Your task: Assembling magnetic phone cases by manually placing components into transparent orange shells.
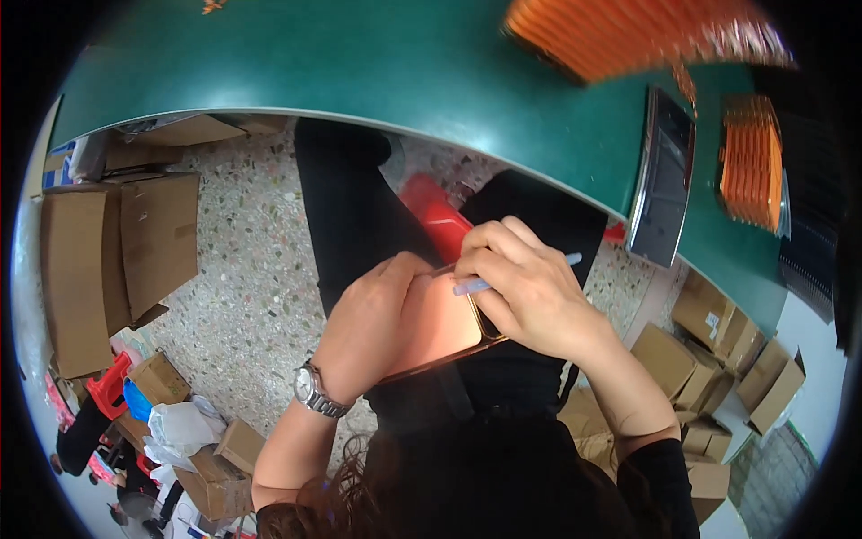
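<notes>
Over my lap, my left hand (368,310) grips a flat phone (440,323) with a glossy pinkish-gold face and a dark strip at its right end. A metal-band watch (316,393) is on my left wrist. My right hand (536,292) is closed around a thin, pale, pen-like stick (471,287). One end of the stick lies over the phone's right part, and the other shows beyond my knuckles. My fingertips on the far side of the phone are partly hidden.
A green table (359,67) curves across the far side. On it are a blurred orange ridged stack (628,36), a second orange ridged stack (751,162) and a dark-screened device (663,175) at the edge. Cardboard boxes (81,269) stand left and right. A red object (437,220) shows between my legs.
</notes>
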Action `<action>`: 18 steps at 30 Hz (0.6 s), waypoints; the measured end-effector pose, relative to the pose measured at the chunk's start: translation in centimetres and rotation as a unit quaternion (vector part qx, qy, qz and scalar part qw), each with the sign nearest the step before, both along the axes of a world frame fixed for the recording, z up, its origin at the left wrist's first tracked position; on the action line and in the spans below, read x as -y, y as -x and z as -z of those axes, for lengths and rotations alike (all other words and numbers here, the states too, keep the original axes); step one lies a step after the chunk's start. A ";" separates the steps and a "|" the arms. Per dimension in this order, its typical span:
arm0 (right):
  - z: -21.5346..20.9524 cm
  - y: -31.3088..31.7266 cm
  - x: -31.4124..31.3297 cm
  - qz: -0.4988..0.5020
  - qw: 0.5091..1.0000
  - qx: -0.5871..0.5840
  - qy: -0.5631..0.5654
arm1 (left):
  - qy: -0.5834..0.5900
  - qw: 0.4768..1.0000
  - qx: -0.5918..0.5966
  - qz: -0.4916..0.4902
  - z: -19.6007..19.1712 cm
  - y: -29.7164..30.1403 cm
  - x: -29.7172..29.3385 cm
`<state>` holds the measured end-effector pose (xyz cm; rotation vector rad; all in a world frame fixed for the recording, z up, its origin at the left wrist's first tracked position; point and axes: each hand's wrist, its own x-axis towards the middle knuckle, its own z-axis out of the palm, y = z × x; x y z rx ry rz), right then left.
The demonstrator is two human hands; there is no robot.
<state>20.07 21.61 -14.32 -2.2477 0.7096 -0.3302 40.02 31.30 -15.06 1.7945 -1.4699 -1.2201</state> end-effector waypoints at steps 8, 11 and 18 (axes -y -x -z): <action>2.4 2.1 -1.2 -0.023 0.996 0.013 0.090 | -0.001 0.995 0.073 0.070 -0.1 2.6 0.4; 2.8 2.3 -1.7 0.015 0.997 0.010 0.081 | 0.009 0.993 0.086 0.077 -0.1 3.0 0.5; 3.1 2.3 -1.8 0.014 0.998 -0.058 0.013 | -0.003 0.991 0.101 0.090 0.7 2.9 0.7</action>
